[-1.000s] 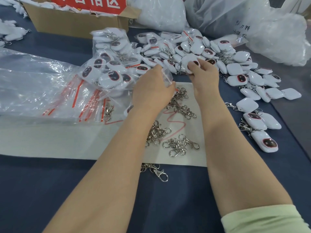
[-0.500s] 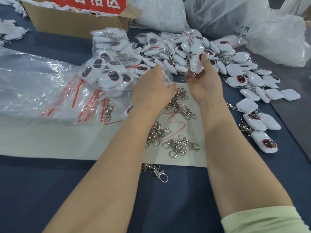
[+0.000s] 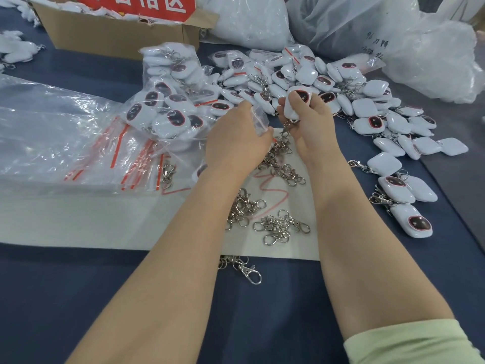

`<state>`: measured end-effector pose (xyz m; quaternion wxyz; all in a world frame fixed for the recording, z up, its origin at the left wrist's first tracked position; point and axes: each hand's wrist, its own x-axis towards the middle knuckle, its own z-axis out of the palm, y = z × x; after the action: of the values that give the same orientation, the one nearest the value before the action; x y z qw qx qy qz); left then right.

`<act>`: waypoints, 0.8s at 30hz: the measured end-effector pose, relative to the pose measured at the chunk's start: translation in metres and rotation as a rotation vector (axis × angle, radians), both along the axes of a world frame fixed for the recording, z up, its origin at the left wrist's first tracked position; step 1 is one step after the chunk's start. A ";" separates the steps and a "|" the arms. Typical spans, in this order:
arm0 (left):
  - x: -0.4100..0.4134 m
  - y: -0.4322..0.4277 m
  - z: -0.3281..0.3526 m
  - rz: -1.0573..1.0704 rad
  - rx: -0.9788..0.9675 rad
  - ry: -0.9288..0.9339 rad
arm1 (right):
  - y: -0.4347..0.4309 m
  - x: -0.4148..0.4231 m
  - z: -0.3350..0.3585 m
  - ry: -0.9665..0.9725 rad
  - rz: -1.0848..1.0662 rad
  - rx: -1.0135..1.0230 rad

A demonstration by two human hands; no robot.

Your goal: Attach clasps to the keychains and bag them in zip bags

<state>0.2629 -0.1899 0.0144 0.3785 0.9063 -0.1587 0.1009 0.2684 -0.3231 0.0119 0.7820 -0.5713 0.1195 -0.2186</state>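
Your left hand (image 3: 236, 139) pinches the bag (image 3: 259, 120), your right hand (image 3: 313, 128) grips the keychain (image 3: 295, 105): spread the bag's mouth and drop the clasp (image 3: 286, 128) in first.

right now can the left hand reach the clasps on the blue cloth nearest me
Probably yes: the clasps lie uncovered beside that forearm, though the left hand holds a zip bag.

The keychains (image 3: 305, 74) are glossy white plastic, the clasps (image 3: 282, 227) shiny silver metal, the zip bags (image 3: 65, 132) clear crinkled film. Matt dark-blue cloth covers the bench (image 3: 78, 298); upper left, a matt cardboard box (image 3: 112, 38).
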 end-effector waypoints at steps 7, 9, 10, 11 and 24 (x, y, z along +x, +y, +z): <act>-0.001 0.000 0.000 -0.006 0.001 0.005 | -0.001 0.003 -0.001 0.024 0.029 0.168; -0.001 0.000 0.000 -0.006 0.003 0.009 | -0.001 0.003 -0.001 0.010 0.043 0.138; -0.001 0.000 0.000 -0.007 0.003 0.009 | -0.001 0.003 -0.001 0.003 0.046 0.138; 0.000 0.000 0.000 -0.009 0.003 0.008 | -0.001 0.003 -0.001 -0.002 0.048 0.144; 0.000 0.000 0.001 -0.019 -0.001 0.029 | 0.001 -0.002 0.005 0.066 0.054 0.001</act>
<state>0.2624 -0.1900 0.0153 0.3823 0.9059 -0.1618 0.0843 0.2664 -0.3224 0.0169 0.7837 -0.5806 0.1298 -0.1785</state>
